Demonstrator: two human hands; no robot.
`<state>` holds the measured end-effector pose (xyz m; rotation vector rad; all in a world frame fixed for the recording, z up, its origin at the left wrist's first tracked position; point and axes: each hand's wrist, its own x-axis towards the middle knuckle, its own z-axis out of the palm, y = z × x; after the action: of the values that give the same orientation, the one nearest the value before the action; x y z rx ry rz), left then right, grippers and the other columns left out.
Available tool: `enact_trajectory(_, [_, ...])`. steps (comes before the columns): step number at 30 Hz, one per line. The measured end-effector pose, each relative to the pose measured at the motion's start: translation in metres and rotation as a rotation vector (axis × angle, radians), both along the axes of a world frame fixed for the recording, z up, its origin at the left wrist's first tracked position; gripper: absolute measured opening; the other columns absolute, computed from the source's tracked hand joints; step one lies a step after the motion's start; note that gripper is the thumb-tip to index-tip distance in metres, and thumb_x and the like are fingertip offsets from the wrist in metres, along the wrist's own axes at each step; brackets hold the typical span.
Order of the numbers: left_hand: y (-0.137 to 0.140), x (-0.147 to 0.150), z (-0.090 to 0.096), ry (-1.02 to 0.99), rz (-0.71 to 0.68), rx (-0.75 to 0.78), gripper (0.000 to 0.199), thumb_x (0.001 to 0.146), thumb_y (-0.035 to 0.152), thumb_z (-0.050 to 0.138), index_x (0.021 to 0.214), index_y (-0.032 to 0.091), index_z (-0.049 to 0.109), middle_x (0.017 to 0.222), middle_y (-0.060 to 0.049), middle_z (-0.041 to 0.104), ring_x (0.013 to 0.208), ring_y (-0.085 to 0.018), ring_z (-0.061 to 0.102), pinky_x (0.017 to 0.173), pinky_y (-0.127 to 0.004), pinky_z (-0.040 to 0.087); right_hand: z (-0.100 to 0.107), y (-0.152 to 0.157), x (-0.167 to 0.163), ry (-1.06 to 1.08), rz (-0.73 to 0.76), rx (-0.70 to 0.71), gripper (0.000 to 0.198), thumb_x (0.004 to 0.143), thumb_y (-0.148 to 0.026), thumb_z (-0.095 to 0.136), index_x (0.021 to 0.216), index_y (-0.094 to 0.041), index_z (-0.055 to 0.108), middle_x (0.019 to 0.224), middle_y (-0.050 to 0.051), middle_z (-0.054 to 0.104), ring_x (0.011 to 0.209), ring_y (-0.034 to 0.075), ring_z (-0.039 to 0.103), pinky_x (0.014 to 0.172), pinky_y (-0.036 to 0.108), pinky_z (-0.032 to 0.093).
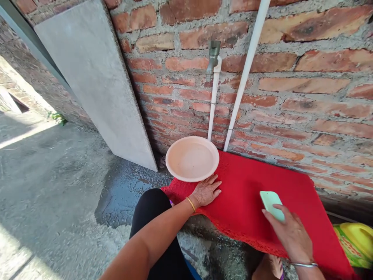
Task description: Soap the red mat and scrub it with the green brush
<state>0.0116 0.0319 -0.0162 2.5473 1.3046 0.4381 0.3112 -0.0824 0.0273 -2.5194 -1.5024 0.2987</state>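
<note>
A red cloth [239, 186] with a lacy edge lies spread over a low surface against the brick wall. My left hand [205, 191] rests flat on its left part, fingers spread, just below the rim of a pale pink basin [192, 180]. Whether the fingertips touch the basin, I cannot tell. The basin sits at the cloth's far left corner; a few small specks show inside. My right hand [293, 231] grips a pale green, rounded flat block [268, 200] between thumb and fingers, over the right part of the cloth. Its underside is hidden.
A tap [213, 58] on a white pipe stands against the brick wall behind the basin, beside a longer white pipe [244, 77]. A grey slab [96, 77] leans at left. Wet concrete [125, 198] lies below. A yellow-green bottle [357, 241] is at far right.
</note>
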Motion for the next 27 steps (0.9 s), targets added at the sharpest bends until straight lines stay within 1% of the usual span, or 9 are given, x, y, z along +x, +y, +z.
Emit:
enact_trajectory(2, [0.000,0.000,-0.002,-0.016,0.008,0.004,0.046,0.102,0.043,0.047,0.142,0.023,0.057,0.160,-0.008,0.044,0.149,-0.024,0.037,0.125,-0.044,0.031,0.005,0.013,-0.040,0.033,0.068,-0.012,0.054,0.089,-0.068,0.043,0.125,-0.032,0.061,0.112,0.008,0.065,0.100,0.028,0.067,0.079,0.038,0.053])
enact_trajectory(5, [-0.001,-0.001,-0.005,-0.034,0.013,0.009,0.044,0.103,0.039,0.045,0.141,0.021,0.058,0.158,-0.009,0.046,0.148,-0.023,0.039,0.124,-0.042,0.032,0.010,0.030,-0.093,0.040,0.202,-0.014,0.045,0.092,-0.058,0.047,0.124,-0.031,0.062,0.114,0.007,0.065,0.098,0.025,0.067,0.078,0.034,0.052])
enact_trajectory(8, [-0.001,-0.001,-0.007,-0.051,0.013,0.020,0.042,0.103,0.037,0.044,0.140,0.022,0.058,0.158,-0.009,0.047,0.147,-0.023,0.042,0.124,-0.043,0.034,0.010,0.039,-0.112,0.012,0.281,-0.010,0.038,0.092,-0.049,0.052,0.123,-0.031,0.063,0.113,0.006,0.066,0.100,0.024,0.067,0.079,0.032,0.051])
enact_trajectory(11, [-0.001,0.001,-0.008,-0.063,0.018,0.027,0.041,0.103,0.037,0.043,0.139,0.023,0.059,0.157,-0.009,0.048,0.146,-0.024,0.043,0.123,-0.044,0.034,0.007,0.035,-0.086,0.038,0.221,-0.034,0.037,0.091,-0.050,0.052,0.123,-0.032,0.062,0.116,0.005,0.066,0.103,0.023,0.067,0.081,0.032,0.051])
enact_trajectory(15, [-0.001,0.003,-0.008,-0.045,0.018,0.012,0.041,0.102,0.036,0.044,0.138,0.021,0.059,0.157,-0.010,0.047,0.146,-0.025,0.043,0.123,-0.045,0.035,0.006,0.008,-0.004,0.058,0.006,-0.066,0.045,0.088,-0.060,0.050,0.122,-0.032,0.062,0.113,0.006,0.067,0.101,0.026,0.069,0.086,0.039,0.053])
enact_trajectory(17, [-0.001,0.005,-0.008,-0.033,0.017,0.004,0.042,0.102,0.035,0.045,0.139,0.020,0.059,0.157,-0.011,0.047,0.146,-0.026,0.043,0.122,-0.046,0.035,0.007,-0.008,0.036,0.045,-0.086,-0.040,0.050,0.085,-0.063,0.050,0.119,-0.031,0.063,0.107,0.009,0.068,0.099,0.030,0.070,0.089,0.044,0.053])
enact_trajectory(19, [-0.001,0.006,-0.009,-0.029,0.017,0.006,0.042,0.102,0.035,0.045,0.138,0.020,0.059,0.158,-0.011,0.047,0.146,-0.026,0.043,0.122,-0.047,0.035,0.007,-0.021,0.064,0.035,-0.125,-0.003,0.048,0.082,-0.065,0.051,0.115,-0.032,0.064,0.107,0.010,0.069,0.102,0.033,0.069,0.091,0.049,0.053])
enact_trajectory(22, [-0.001,0.007,-0.010,-0.023,0.022,0.035,0.042,0.101,0.035,0.045,0.138,0.021,0.060,0.157,-0.012,0.047,0.146,-0.028,0.043,0.121,-0.049,0.036,0.006,-0.027,0.070,0.051,-0.099,0.052,0.044,0.079,-0.065,0.052,0.108,-0.034,0.065,0.112,0.010,0.069,0.111,0.037,0.066,0.091,0.053,0.053])
enact_trajectory(27, [-0.013,0.009,-0.012,0.017,0.045,0.087,0.040,0.100,0.031,0.045,0.134,0.019,0.063,0.152,-0.013,0.053,0.143,-0.030,0.045,0.120,-0.051,0.037,-0.005,-0.011,0.022,0.161,-0.037,0.081,0.057,0.077,-0.071,0.045,0.114,-0.032,0.062,0.106,0.009,0.067,0.104,0.032,0.068,0.089,0.047,0.054])
